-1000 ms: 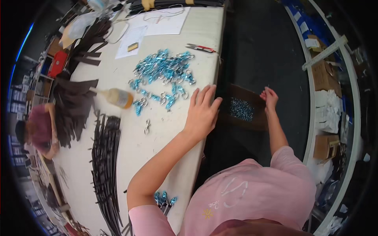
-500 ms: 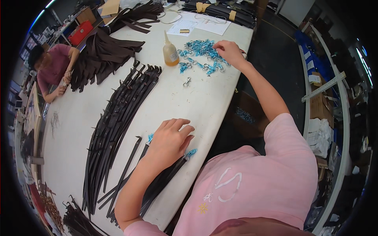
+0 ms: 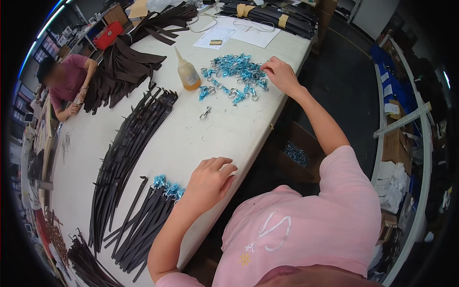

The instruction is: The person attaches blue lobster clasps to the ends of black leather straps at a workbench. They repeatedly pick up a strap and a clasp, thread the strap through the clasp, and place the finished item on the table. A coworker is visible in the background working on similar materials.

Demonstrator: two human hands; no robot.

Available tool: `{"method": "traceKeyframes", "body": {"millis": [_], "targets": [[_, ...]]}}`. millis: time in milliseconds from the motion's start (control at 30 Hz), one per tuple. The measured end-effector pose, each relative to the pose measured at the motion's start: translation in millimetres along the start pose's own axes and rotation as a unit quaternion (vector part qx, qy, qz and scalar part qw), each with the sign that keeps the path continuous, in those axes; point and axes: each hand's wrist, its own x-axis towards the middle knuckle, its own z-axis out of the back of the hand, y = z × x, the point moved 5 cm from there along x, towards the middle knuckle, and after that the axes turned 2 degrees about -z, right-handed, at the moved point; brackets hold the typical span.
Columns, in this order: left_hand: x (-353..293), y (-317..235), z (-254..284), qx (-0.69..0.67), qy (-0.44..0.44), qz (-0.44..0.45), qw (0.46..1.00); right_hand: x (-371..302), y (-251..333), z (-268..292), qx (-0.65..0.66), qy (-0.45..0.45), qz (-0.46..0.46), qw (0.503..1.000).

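While the right hand (image 3: 276,74) is narrowed beside the blue-wrapped clips (image 3: 234,64), upper middle of the frame, we cannot tell if it grips one. We see the left hand (image 3: 209,184) loosely parted near the straps (image 3: 148,220), lower left. Tangled clips could drag others off the desk (image 3: 239,131).

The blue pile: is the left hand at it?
No, the right hand is at the blue pile, while the left hand is near the straps.
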Motion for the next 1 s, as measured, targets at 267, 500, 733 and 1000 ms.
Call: {"method": "traceKeyframes", "body": {"millis": [267, 500, 733, 1000], "targets": [[64.8, 33.6, -48.8, -0.021, -0.088, 0.067, 0.994, 52.5, -9.0, -8.4, 0.019, -0.044, 0.060, 0.997], [92.2, 33.0, -61.8, 0.038, -0.073, 0.093, 0.992, 168.4, -8.8, -63.3, -0.061, -0.037, 0.138, 0.988], [91.9, 40.0, -62.3, 0.009, -0.059, 0.106, 0.993, 239.2, -16.7, -139.9, -0.131, 0.030, 0.137, 0.981], [91.6, 49.2, -63.6, -0.022, -0.038, 0.119, 0.992, 260.7, -17.4, -170.1, -0.199, 0.054, 0.194, 0.959]]}}
